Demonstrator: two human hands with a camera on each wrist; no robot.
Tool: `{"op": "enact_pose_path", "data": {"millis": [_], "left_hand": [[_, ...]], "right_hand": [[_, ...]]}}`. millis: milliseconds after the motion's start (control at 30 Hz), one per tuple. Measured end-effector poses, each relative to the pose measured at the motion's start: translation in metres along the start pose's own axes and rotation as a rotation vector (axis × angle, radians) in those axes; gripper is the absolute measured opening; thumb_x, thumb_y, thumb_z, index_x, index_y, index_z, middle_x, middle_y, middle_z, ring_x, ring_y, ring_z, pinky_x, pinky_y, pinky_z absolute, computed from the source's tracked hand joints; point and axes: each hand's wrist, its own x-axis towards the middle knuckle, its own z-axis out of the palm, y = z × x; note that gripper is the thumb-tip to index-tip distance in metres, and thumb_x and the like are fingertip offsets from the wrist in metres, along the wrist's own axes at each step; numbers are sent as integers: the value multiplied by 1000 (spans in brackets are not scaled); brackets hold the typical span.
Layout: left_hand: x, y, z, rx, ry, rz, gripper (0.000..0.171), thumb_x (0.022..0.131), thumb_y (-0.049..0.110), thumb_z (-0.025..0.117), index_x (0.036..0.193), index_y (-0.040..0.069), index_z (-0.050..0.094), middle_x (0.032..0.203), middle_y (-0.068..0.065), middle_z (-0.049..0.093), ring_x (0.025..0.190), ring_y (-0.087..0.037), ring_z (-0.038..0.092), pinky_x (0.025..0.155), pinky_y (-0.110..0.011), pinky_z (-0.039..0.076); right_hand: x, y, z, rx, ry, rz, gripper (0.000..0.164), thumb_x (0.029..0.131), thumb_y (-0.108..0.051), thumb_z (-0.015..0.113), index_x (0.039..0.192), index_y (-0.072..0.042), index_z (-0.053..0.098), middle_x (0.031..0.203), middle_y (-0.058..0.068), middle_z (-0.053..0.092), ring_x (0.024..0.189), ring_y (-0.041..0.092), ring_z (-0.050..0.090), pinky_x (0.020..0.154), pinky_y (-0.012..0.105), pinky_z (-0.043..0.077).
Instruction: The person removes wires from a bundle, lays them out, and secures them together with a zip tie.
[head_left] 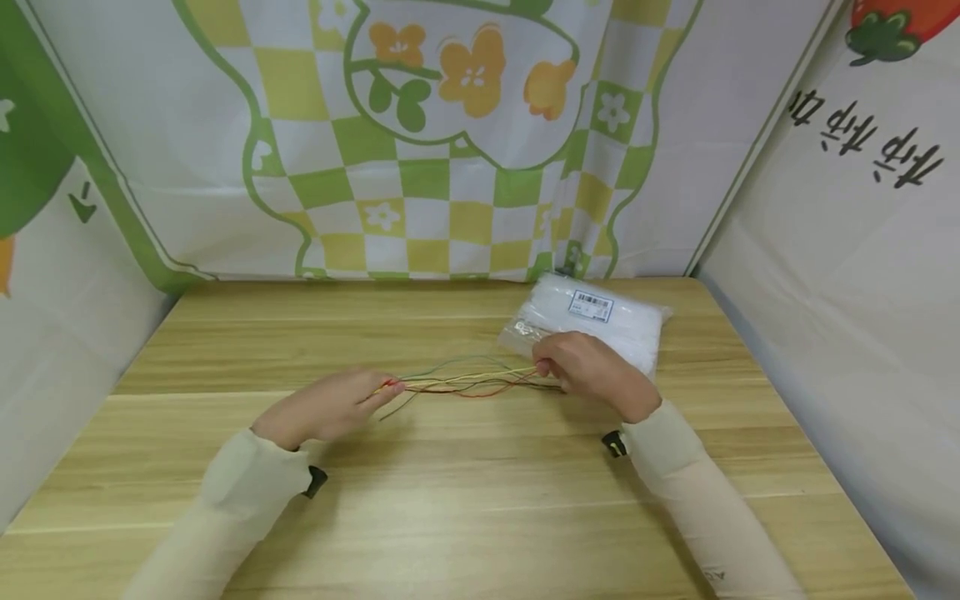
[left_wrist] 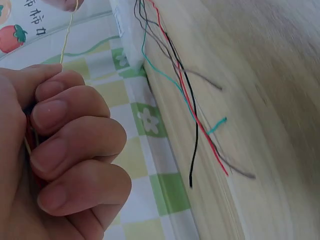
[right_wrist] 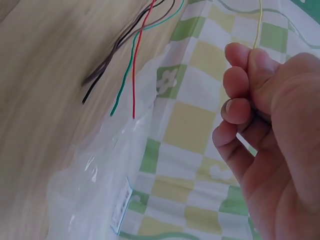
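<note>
My left hand (head_left: 330, 406) curls its fingers round cords, with red and yellow showing at its fingertips in the head view. In the left wrist view the yellow cord (left_wrist: 66, 37) runs up from between thumb and forefinger. My right hand (head_left: 592, 371) pinches that same yellow cord (right_wrist: 258, 25) between thumb and forefinger, and the strand stretches fairly straight from hand to hand. Beneath it, looser cords sag over the table: red (right_wrist: 133, 85), teal (right_wrist: 121, 90), black (left_wrist: 195, 135) and grey (left_wrist: 205, 80). Their cut ends spread freely. The left palm hides the rest.
A plastic bag (head_left: 630, 333) of white material, with a barcode label (head_left: 591, 306), lies just behind my right hand on the wooden table (head_left: 465, 500). A checked, flowered cloth (head_left: 465, 192) hangs along the table's back edge. Printed white cloth walls (head_left: 847, 250) flank both sides.
</note>
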Motion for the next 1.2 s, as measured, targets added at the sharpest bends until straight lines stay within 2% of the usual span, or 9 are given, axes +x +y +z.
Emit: {"op": "enact_pose_path", "data": {"millis": [167,367,433,500,600,700,867,1000,1200], "left_hand": [[-10,-9,-4,14,1,-33,39,116,32,42,117,9,73,98,0,70,103,-22,67,99,-53,52],[-19,-15,-4,105,24,17,37,113,23,50,132,0,71,131,-16,74,125,-40,69,107,-59,51],[-19,-15,-5,130,40,26,31,111,20,54,125,2,75,117,-11,78,107,-30,75,98,-52,57],[-19,-15,-5,153,65,17,24,109,18,58,106,6,78,91,1,75,80,-15,68,77,-39,57],[-19,-15,-5,233,144,13,23,104,16,64,82,16,70,65,11,45,60,-5,38,58,-27,35],[-19,-14,-4,317,227,10,27,100,15,69,73,19,63,60,12,31,56,-5,28,53,-24,22],[-19,-12,-3,409,318,-26,18,89,3,69,85,18,78,56,11,33,56,-7,21,49,-24,16],[-19,-13,-2,449,358,-53,45,73,-8,55,100,17,83,57,9,37,57,-9,15,49,-24,12],[-19,-15,-2,479,393,-95,52,67,-6,51,97,23,82,60,9,25,58,-10,17,50,-26,13]], "right_hand": [[-7,7,-3,-8,-5,54,34,76,21,51,75,-11,60,70,-8,50,70,8,48,64,25,42],[-12,17,-2,6,-10,86,33,76,21,51,75,-11,59,69,-8,49,69,8,49,63,25,41],[-12,18,0,1,-18,89,33,76,20,52,75,-12,59,69,-8,49,69,8,49,63,25,42],[-12,19,0,3,-24,95,34,77,20,53,75,-14,59,69,-8,51,68,7,49,62,25,43],[-13,18,0,-8,-31,94,36,76,20,53,75,-16,57,70,-8,52,69,8,49,63,25,43],[-12,18,0,-17,-35,93,36,74,20,53,74,-15,57,69,-9,51,69,9,50,62,26,43],[-11,17,1,-16,-53,70,34,73,20,53,73,-13,57,68,-9,49,68,10,49,62,26,43],[-11,17,2,-30,-49,55,35,73,20,54,72,-15,55,68,-8,50,66,10,49,61,26,44],[-8,15,2,-38,-48,67,34,78,19,54,74,-15,58,70,-7,54,68,10,52,64,28,46]]}}
